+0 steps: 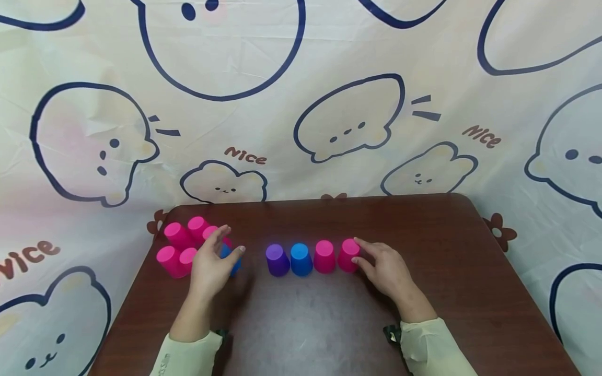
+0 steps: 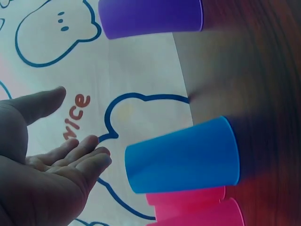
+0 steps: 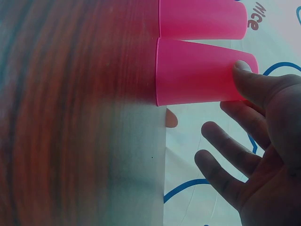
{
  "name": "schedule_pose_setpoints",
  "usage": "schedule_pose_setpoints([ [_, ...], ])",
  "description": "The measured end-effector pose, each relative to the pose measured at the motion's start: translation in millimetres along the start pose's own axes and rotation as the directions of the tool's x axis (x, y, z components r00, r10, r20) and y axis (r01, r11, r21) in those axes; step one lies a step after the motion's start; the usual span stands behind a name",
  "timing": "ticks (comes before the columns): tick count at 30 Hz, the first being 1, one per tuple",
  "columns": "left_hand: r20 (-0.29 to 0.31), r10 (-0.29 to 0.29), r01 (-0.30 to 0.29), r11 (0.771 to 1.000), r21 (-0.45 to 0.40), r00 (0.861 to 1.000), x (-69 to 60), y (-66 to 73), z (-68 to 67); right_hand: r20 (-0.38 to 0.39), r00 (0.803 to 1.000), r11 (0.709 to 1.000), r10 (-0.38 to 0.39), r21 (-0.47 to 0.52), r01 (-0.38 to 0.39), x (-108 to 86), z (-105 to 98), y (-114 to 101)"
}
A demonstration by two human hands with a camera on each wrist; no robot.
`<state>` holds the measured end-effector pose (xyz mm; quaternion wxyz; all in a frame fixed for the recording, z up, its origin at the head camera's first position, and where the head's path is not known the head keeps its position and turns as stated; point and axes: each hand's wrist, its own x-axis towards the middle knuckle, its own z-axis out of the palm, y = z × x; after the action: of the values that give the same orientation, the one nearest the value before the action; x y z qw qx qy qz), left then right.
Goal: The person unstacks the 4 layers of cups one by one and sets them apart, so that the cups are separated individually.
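Four... a row of upside-down cups stands mid-table: a purple cup (image 1: pixel 278 260), a blue cup (image 1: pixel 301 259), a pink cup (image 1: pixel 324 257) and, at the right end, another pink cup (image 1: pixel 348 255). My right hand (image 1: pixel 388 269) pinches that end cup near its top between thumb and index finger; the other fingers are spread away from it, as the right wrist view shows. On the left, my left hand (image 1: pixel 211 269) hovers with spread fingers beside a second blue cup (image 2: pixel 183 157), apart from it in the left wrist view. That hand partly hides this cup in the head view.
Several pink cups (image 1: pixel 171 261) stand upside down in a cluster at the table's left side, partly behind the left hand. The brown table (image 1: pixel 305 324) has rounded far corners. A cartoon-printed cloth (image 1: pixel 282 125) hangs behind and beside it.
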<state>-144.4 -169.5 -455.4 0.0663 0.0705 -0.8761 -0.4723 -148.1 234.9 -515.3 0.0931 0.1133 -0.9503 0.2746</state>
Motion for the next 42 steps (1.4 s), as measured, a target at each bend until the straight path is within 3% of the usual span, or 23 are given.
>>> schedule_pose_setpoints([
  [7,0.082,0.058,-0.054,0.997,-0.058,0.995,0.1,2.0,12.4,0.006,1.0,1.0,-0.004,0.004,0.004,-0.4,0,0],
  [12,0.137,0.074,-0.061,0.993,-0.096,0.988,1.5,2.3,21.0,0.023,1.0,1.0,0.019,0.006,-0.019,-0.2,-2,-1],
  [25,0.223,0.007,0.01,0.997,-0.076,0.975,3.4,6.0,37.7,0.036,0.999,0.999,0.034,0.012,-0.035,0.4,-3,-3],
  [36,0.289,-0.019,0.036,0.998,-0.052,0.957,4.2,4.8,56.3,0.019,1.0,1.0,0.018,0.003,-0.018,-0.2,-3,-1],
  [42,0.296,-0.012,0.024,0.999,-0.037,0.955,3.3,4.6,64.2,0.027,0.999,1.0,0.021,0.005,-0.021,0.2,-2,0],
])
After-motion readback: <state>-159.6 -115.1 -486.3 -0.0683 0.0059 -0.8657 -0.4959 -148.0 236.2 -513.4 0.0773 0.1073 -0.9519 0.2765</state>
